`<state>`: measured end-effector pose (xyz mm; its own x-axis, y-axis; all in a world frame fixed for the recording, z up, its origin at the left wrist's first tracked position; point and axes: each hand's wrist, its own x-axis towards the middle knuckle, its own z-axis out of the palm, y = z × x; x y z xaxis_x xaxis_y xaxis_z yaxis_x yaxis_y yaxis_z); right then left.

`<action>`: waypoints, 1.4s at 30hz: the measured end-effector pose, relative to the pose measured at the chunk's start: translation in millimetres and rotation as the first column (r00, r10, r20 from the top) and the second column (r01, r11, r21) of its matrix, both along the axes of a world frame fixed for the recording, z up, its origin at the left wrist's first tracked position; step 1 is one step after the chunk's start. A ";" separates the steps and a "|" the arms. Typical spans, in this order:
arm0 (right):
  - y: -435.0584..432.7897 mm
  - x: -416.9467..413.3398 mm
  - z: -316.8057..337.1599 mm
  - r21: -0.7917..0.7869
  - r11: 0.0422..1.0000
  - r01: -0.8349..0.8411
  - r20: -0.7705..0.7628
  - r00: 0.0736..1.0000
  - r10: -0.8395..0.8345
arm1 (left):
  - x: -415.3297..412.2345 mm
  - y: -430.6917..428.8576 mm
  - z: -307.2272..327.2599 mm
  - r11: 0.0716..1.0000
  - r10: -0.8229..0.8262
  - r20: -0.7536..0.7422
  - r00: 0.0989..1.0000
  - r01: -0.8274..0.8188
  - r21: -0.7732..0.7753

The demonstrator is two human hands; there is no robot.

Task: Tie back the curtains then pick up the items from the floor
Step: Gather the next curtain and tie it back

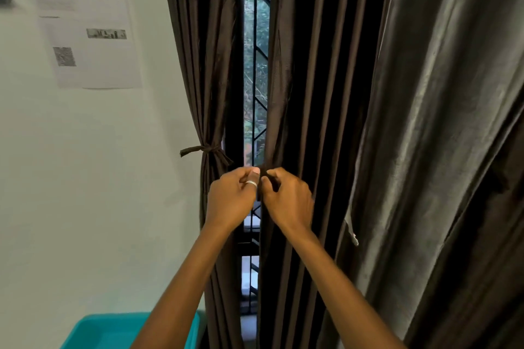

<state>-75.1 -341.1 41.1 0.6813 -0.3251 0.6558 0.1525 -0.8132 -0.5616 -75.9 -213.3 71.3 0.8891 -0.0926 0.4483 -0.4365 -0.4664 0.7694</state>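
Both hands meet at the gap between two dark curtains. The left curtain is gathered in by a tie knotted just above the left hand. The right curtain hangs loose. The right hand has its fingers curled round a dark strip at that curtain's inner edge. The left hand, a ring on its thumb, seems to pinch the same strip, though dark cloth on dark cloth makes the grip hard to read. The window shows through the gap. A grey drape hangs at the right, a paper is on the wall, and a teal bin sits below.
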 end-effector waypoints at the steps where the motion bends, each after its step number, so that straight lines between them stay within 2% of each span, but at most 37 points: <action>1: 3.0 -0.9 -1.4 -0.016 1.000 -0.013 0.008 1.000 0.013 | 2.0 -4.4 2.2 1.000 -0.010 -0.018 1.000 0.010 -0.019; 6: 12.2 -2.1 -4.6 -0.048 0.998 -0.042 0.057 0.997 0.044 | 14.7 -11.0 8.1 0.999 0.013 -0.066 0.998 -0.016 -0.050; 13: 22.5 -1.3 -6.5 -0.055 0.998 -0.035 0.042 0.998 0.038 | 30.9 -6.2 13.4 0.998 0.048 -0.109 0.993 -0.045 0.032; 19: 12.9 -6.6 -1.5 -0.079 0.975 -0.205 -0.056 0.978 0.201 | 39.7 -3.5 12.7 0.998 0.057 -0.115 0.992 -0.053 0.035; 21: -0.9 -11.6 -2.3 -0.021 0.993 -0.120 0.026 0.992 0.120 | 41.5 -2.7 10.2 0.997 0.069 -0.083 0.994 -0.065 0.040; 23: -19.2 -17.5 -2.3 0.120 0.986 0.113 0.146 0.981 -0.130 | 42.7 -1.8 6.8 0.998 0.066 -0.052 0.996 -0.065 0.027; 25: -34.1 -19.9 0.5 0.180 0.946 0.269 0.106 0.951 -0.291 | 44.4 -2.3 3.7 0.998 0.057 -0.030 0.998 -0.057 0.018; 28: -46.9 -10.3 4.8 0.122 0.964 0.238 -0.034 0.971 -0.236 | 46.6 -7.7 1.0 1.000 0.014 -0.017 1.000 -0.014 0.006; 32: -64.9 -0.6 9.8 0.123 0.973 0.196 -0.054 0.980 -0.190 | 47.5 -14.0 -5.2 0.997 -0.035 -0.014 0.999 0.034 -0.067; 39: -137.2 -0.3 16.4 0.149 0.943 0.299 -0.125 0.951 -0.282 | 66.3 10.1 -3.3 0.965 0.235 -0.019 0.972 -0.236 -0.118; 42: -158.3 -3.1 20.8 0.138 0.951 0.276 -0.093 0.960 -0.265 | 72.6 16.5 -3.2 0.959 0.259 -0.011 0.966 -0.259 -0.115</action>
<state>-78.2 -499.5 61.9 0.5984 -0.5932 0.5385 -0.1067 -0.7252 -0.6802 -3.3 -196.8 68.0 0.8739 0.1924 0.4465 -0.3160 -0.4731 0.8224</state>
